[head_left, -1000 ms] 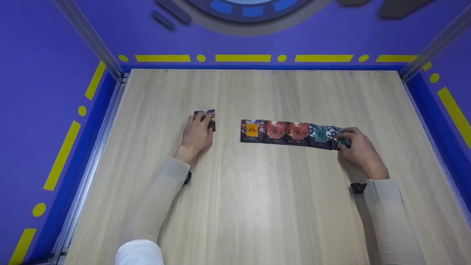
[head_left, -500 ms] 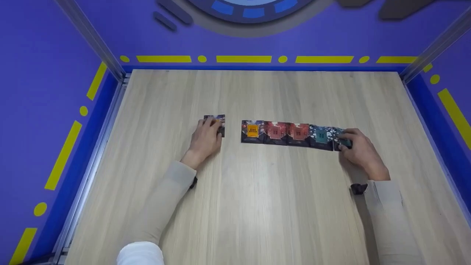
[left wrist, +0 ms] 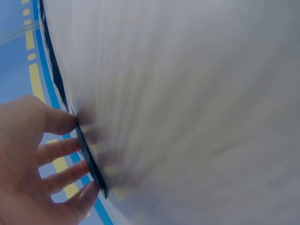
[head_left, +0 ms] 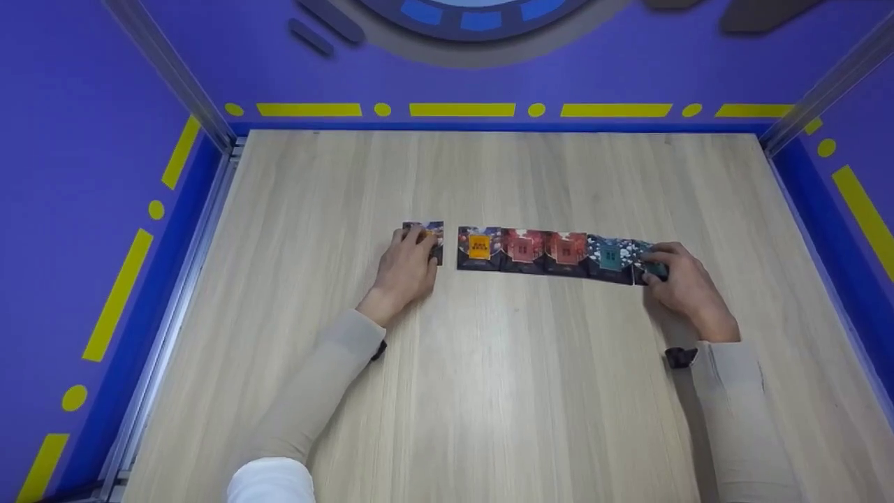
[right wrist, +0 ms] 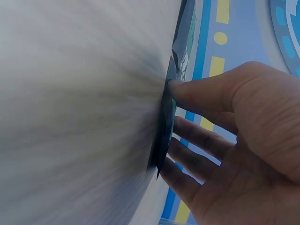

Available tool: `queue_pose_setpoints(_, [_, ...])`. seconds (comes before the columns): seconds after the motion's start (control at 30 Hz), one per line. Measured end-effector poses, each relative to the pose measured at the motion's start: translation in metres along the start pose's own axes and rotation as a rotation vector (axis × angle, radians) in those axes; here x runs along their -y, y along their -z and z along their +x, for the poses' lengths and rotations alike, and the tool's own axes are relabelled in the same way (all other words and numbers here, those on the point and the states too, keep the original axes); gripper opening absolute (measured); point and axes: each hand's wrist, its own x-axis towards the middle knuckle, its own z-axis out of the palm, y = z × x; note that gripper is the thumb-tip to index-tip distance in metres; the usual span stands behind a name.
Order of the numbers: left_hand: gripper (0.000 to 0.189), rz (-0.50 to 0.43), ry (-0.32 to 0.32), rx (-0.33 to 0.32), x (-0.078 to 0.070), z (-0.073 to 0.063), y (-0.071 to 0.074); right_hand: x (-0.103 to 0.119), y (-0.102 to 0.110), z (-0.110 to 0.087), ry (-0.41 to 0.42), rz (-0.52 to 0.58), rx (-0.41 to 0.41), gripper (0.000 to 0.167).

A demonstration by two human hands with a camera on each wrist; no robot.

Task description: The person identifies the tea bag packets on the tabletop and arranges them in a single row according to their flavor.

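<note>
My left hand [head_left: 408,269] rests its fingertips and thumb on a small flat dark packet [head_left: 436,229], lying on the table just left of a row of similar packets. In the left wrist view its fingers look extended, touching the packet's [left wrist: 91,161] face. The row runs from a yellow-labelled packet [head_left: 478,246] through two red packets [head_left: 522,250] to a teal packet [head_left: 609,258]. At its right end, my right hand [head_left: 688,286] presses fingertips and thumb on another teal packet [head_left: 639,274], partly hidden by the fingers. The right wrist view shows that packet [right wrist: 164,126] edge-on.
The pale wooden table [head_left: 489,391] spreads around the packets. A blue wall with yellow marks [head_left: 461,110] stands along the back edge, and blue panels [head_left: 84,175] rise at both sides. A metal rail [head_left: 164,335] follows the left edge.
My left hand has slid its packet to the right, narrowing the gap to the row. The right hand and the row have stayed in place.
</note>
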Motion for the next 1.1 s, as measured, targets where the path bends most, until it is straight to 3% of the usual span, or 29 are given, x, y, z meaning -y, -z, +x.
queue_pose_setpoints(0.43, [0.046,0.035,0.021,0.039,-0.015,0.001,-0.003,-0.002,0.000,0.001,0.018,-0.012,0.002,0.044])
queue_pose_setpoints(1.1, [0.045,0.004,0.012,0.012,-0.022,0.004,-0.006,-0.001,0.001,0.001,0.036,-0.016,-0.002,0.043])
